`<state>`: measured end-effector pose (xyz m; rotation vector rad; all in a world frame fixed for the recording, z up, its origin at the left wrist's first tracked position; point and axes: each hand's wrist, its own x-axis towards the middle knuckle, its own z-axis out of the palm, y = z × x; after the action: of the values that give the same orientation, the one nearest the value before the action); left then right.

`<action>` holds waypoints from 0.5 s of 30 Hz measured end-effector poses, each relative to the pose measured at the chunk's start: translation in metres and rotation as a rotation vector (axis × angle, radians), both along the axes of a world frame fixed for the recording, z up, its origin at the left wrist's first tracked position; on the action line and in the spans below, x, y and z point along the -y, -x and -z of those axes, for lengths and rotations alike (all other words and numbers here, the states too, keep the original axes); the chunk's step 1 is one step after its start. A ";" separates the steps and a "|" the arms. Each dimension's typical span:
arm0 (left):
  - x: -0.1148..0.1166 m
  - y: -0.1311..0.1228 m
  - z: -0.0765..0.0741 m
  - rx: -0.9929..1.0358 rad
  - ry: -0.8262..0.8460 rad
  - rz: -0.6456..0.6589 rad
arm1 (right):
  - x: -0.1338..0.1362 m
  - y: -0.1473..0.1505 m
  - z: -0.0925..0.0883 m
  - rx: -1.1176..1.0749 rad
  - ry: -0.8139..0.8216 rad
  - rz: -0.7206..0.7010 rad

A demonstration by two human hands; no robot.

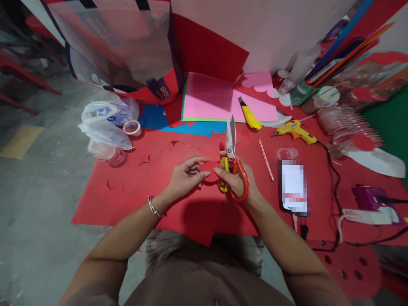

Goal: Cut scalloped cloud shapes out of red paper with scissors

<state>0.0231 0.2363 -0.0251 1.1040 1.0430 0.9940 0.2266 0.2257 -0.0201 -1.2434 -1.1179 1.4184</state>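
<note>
Between my two hands is a red paper circle (210, 172), held over the red tabletop. My left hand (188, 175) pinches its left edge between thumb and fingers. On the other side, my right hand (239, 180) has its thumb on the circle's right edge. The same hand also carries a pair of scissors (234, 153) with red and yellow handles, blades pointing away from me and slightly parted. Red paper offcuts (149, 160) with curved edges lie beyond and left of my hands, hard to tell from the red surface.
Beyond my hands lie pink paper sheets (207, 95) and a yellow utility knife (249, 114). To the right are a pencil (265, 159), a yellow glue gun (296, 131) with its cord, and a phone (293, 187). A plastic bag (106, 121) and small cup (132, 128) stand left.
</note>
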 end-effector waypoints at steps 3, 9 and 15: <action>0.000 0.000 0.000 -0.002 -0.002 0.003 | 0.000 0.000 -0.001 -0.011 0.016 0.023; 0.000 -0.001 -0.002 0.018 0.021 0.006 | -0.002 -0.002 0.001 -0.033 0.002 0.036; -0.001 -0.001 0.006 0.084 0.145 -0.055 | 0.000 0.000 0.001 -0.036 -0.005 0.017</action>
<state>0.0246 0.2375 -0.0314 0.9121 1.0648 0.9844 0.2267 0.2253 -0.0210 -1.2172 -1.0835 1.4189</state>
